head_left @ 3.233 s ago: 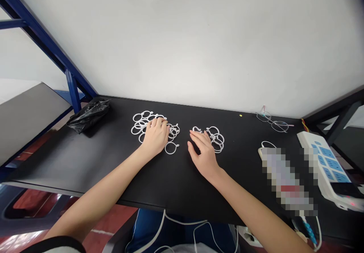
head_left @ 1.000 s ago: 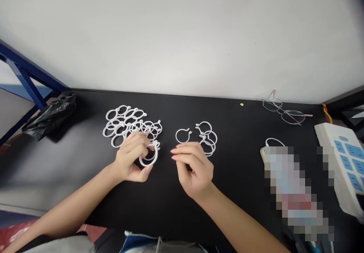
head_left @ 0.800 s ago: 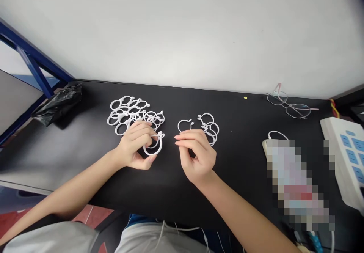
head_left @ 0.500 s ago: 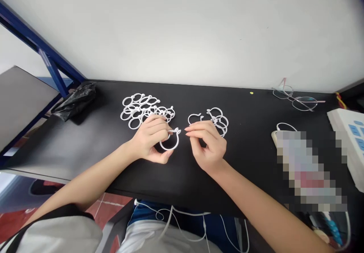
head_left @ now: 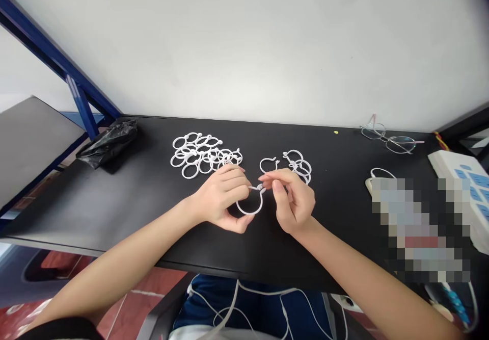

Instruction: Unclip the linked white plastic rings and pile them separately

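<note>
A white plastic ring (head_left: 250,213) with small eyelets at its ends is held upright by my left hand (head_left: 225,194). The thumb presses it from below and the fingers curl over its upper left side. My right hand (head_left: 292,197) has its bent fingertips at the eyelets on the ring's upper right, closed on that end; the exact grip is partly hidden. Behind my left hand lies a pile of similar white rings (head_left: 190,171). Beyond my right hand sit a single ring with a gap (head_left: 261,164) and a small cluster of rings (head_left: 310,168).
The black table (head_left: 153,217) meets a white wall (head_left: 237,49). A crumpled black plastic bag (head_left: 109,144) lies at the left, near a blue frame (head_left: 82,105). On the right are eyeglasses (head_left: 400,145), a blurred phone (head_left: 416,228) with a cable and a white power strip (head_left: 458,187).
My right fingertips, apart from the ring before, have come against its eyelet end. In the picture, both hands and the ring sit further right and lower; the view has shifted slightly.
</note>
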`<state>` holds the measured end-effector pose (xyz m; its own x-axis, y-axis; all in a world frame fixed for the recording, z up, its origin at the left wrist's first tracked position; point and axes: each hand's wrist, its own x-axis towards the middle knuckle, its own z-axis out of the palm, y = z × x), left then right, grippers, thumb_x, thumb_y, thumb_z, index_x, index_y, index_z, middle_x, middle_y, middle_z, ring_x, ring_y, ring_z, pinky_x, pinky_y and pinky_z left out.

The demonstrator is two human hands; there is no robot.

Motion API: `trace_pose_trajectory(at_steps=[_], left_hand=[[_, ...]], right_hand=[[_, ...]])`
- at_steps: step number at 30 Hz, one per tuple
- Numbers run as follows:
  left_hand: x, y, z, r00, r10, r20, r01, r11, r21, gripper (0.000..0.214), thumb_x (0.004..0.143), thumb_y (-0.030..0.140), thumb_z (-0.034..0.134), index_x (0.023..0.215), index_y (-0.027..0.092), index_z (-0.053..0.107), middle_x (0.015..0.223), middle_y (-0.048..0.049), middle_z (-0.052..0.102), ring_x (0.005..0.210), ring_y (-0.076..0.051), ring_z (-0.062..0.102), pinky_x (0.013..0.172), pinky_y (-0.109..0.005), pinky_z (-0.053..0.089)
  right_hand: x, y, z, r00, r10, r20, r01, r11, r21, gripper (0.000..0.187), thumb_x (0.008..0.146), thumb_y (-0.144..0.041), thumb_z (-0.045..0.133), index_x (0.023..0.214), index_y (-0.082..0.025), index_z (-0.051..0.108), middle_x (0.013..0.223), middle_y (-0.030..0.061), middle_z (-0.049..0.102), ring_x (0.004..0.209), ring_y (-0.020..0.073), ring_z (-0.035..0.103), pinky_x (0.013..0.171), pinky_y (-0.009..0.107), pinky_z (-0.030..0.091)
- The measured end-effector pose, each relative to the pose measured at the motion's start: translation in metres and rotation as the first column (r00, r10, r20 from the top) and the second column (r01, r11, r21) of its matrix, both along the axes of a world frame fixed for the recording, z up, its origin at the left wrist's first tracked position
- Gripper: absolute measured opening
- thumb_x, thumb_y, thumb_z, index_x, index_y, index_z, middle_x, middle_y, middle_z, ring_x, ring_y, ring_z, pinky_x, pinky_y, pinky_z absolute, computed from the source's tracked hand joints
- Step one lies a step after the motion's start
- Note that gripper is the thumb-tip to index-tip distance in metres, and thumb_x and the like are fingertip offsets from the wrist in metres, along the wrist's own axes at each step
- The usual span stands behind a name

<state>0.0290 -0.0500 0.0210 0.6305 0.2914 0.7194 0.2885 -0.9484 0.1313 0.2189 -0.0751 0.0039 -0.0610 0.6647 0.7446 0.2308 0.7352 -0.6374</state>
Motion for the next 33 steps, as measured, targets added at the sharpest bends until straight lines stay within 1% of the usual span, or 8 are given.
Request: trace_pose_trajectory(at_steps=[5,10,14,16,19,24,27,33], left_hand=[[0.004,-0.003,-0.001,0.999,0.021,0.024,-0.022,1.0,0.02,0.019,0.082,0.037,0.059,0.085,0.021,0.049,0.076,-0.0049,0.066,0.069,-0.019,0.062,0.07,-0.036,0.054],[0.005,-0.001,-0.005,0.999,-0.001,0.05,0.003,0.999,-0.053,0.021,0.086,0.035,0.055,0.099,0.019,0.049,0.08,-0.0074,0.066,0.071,-0.02,0.061,0.065,-0.035,0.053],[0.009,0.0,-0.005,0.989,-0.052,0.137,0.075,0.982,-0.171,0.022,0.09,0.036,0.051,0.104,0.02,0.048,0.082,-0.007,0.064,0.071,-0.019,0.059,0.064,-0.034,0.052],[0.012,-0.003,-0.002,0.972,-0.063,0.225,0.138,0.934,-0.331,0.022,0.094,0.038,0.047,0.106,0.02,0.046,0.084,-0.0065,0.063,0.073,-0.019,0.059,0.066,-0.034,0.052],[0.015,-0.009,0.002,0.953,-0.041,0.3,0.207,0.811,-0.547,0.026,0.099,0.044,0.041,0.11,0.02,0.045,0.089,-0.0073,0.06,0.079,-0.018,0.058,0.071,-0.034,0.053],[0.015,-0.014,-0.003,0.94,-0.004,0.34,0.251,0.683,-0.686,0.042,0.098,0.05,0.045,0.126,0.02,0.039,0.091,-0.0061,0.06,0.078,-0.017,0.056,0.07,-0.032,0.05],[0.014,-0.014,-0.006,0.941,0.008,0.338,0.263,0.611,-0.747,0.042,0.097,0.05,0.047,0.124,0.018,0.045,0.084,-0.0036,0.06,0.074,-0.015,0.054,0.069,-0.029,0.047],[0.014,-0.015,-0.001,0.934,0.052,0.353,0.26,0.579,-0.773,0.031,0.095,0.045,0.055,0.109,0.017,0.053,0.076,-0.0004,0.059,0.067,-0.012,0.052,0.063,-0.024,0.043]], right_hand=[[0.002,-0.001,0.003,0.997,0.063,0.038,-0.063,0.998,-0.001,0.023,0.093,-0.015,0.049,0.111,-0.019,0.064,0.074,0.0023,0.067,0.062,0.0141,0.064,0.058,0.028,0.056],[0.001,-0.001,0.008,0.996,0.021,0.09,-0.022,1.0,0.015,0.021,0.09,-0.008,0.053,0.103,-0.018,0.066,0.072,0.0012,0.066,0.058,0.0118,0.061,0.055,0.024,0.053],[0.0,-0.002,0.008,0.998,0.044,0.047,-0.041,0.997,-0.066,0.02,0.09,-0.008,0.053,0.101,-0.019,0.066,0.07,-0.0004,0.065,0.055,0.0112,0.062,0.052,0.023,0.053],[0.0,-0.002,0.008,0.997,0.078,-0.03,-0.081,0.99,-0.116,0.02,0.091,-0.008,0.054,0.102,-0.02,0.065,0.072,-0.0006,0.065,0.053,0.0102,0.063,0.05,0.022,0.054],[-0.001,-0.003,0.011,0.987,0.113,-0.117,-0.13,0.98,-0.149,0.019,0.09,-0.007,0.057,0.102,-0.02,0.064,0.077,-0.0002,0.067,0.053,0.0095,0.064,0.05,0.022,0.055],[-0.004,-0.005,0.017,0.985,0.115,-0.126,-0.13,0.985,-0.116,0.016,0.088,-0.007,0.06,0.096,-0.019,0.065,0.076,0.0007,0.067,0.056,0.0108,0.066,0.052,0.023,0.057],[-0.006,-0.005,0.016,0.984,0.131,-0.122,-0.14,0.987,-0.073,0.019,0.085,-0.005,0.064,0.096,-0.02,0.066,0.076,0.0008,0.068,0.06,0.0125,0.068,0.054,0.024,0.059],[-0.007,-0.005,0.013,0.985,0.137,-0.109,-0.147,0.985,-0.088,0.023,0.082,-0.002,0.068,0.096,-0.021,0.067,0.077,0.0005,0.07,0.063,0.0132,0.069,0.056,0.025,0.06]])
